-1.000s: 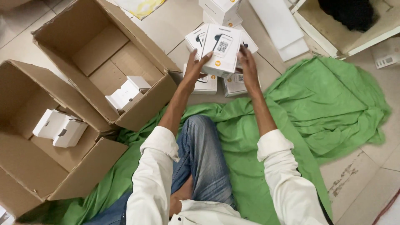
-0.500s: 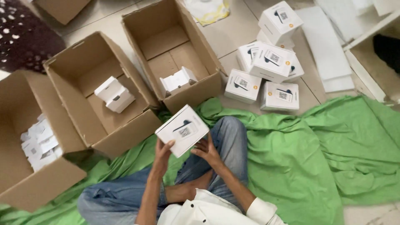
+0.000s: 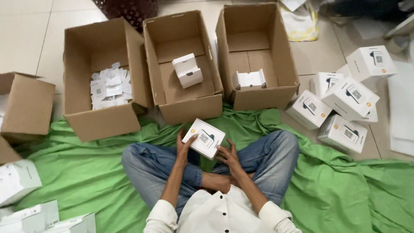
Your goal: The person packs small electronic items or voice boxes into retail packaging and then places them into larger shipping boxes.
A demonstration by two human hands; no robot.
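Note:
I sit cross-legged on a green cloth and hold a small white product box over my lap. My left hand grips its left edge and my right hand holds its lower right corner. In front of my knees stand three open cardboard boxes: the left box holds many white paper slips, the middle box holds a white insert, and the right box holds a white tray piece.
A pile of several white product boxes lies on the tiled floor at the right. More white boxes sit at the lower left, beside another cardboard box. A dark basket stands behind the boxes.
Both hands have brought one white box from the pile at the right down to my lap. The view has swung left, so three open cardboard boxes now face me.

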